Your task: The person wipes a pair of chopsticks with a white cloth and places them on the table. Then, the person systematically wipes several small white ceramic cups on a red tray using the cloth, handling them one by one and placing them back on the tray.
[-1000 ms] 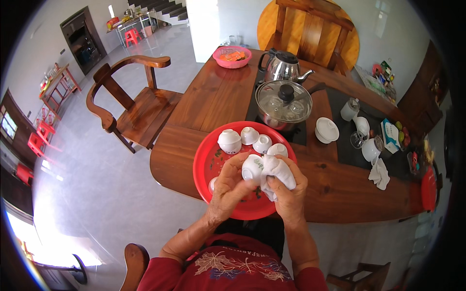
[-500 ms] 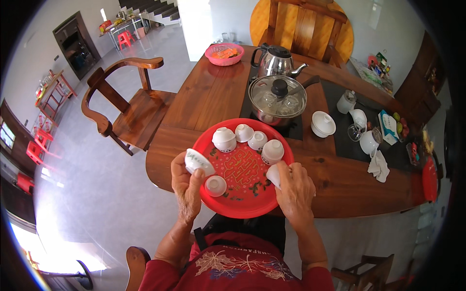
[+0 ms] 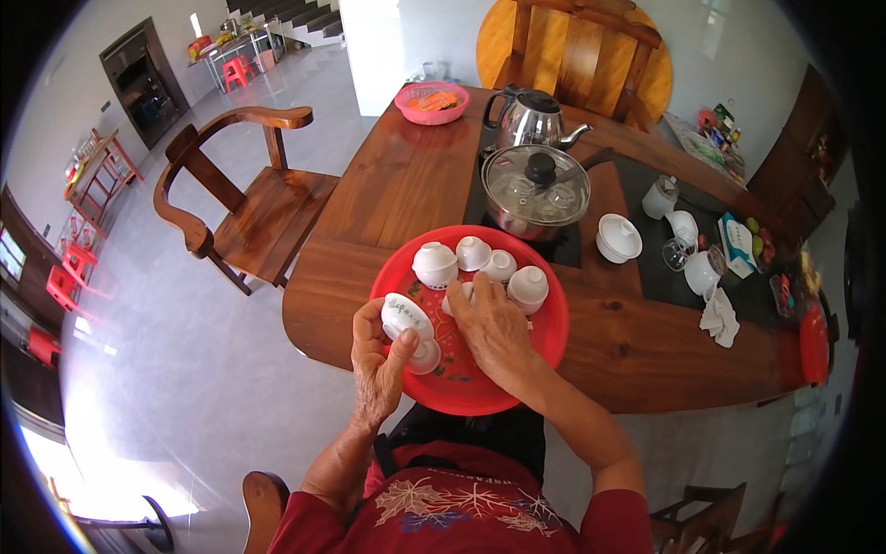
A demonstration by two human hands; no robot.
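Observation:
My left hand [image 3: 377, 362] pinches a white teacup [image 3: 406, 316] with green marks, tilted above the left rim of a round red tray [image 3: 540, 365]. My right hand [image 3: 494, 331] reaches over the tray's middle, its fingers closed on another small cup [image 3: 456, 298], which they partly hide. Several white cups rest upside down along the tray's far side, among them a larger cup [image 3: 435, 264] and a cup on the right [image 3: 528, 289]. One more upturned cup [image 3: 425, 357] sits right beside my left thumb. The tray carries a gold pattern, half covered by my right hand.
Beyond the tray stand a glass-lidded pot [image 3: 535, 189] and a steel kettle [image 3: 531, 120]. A white lidded bowl [image 3: 618, 238] is to the right, near a crumpled tissue [image 3: 720, 320] and glassware. A pink basket [image 3: 432, 103] sits at the table's far left; a wooden chair [image 3: 245, 198] stands left.
My right hand has moved left from the tray's right rim to its middle, carrying the small cup. My left hand has shifted slightly right with its teacup, now overlapping the upturned cup.

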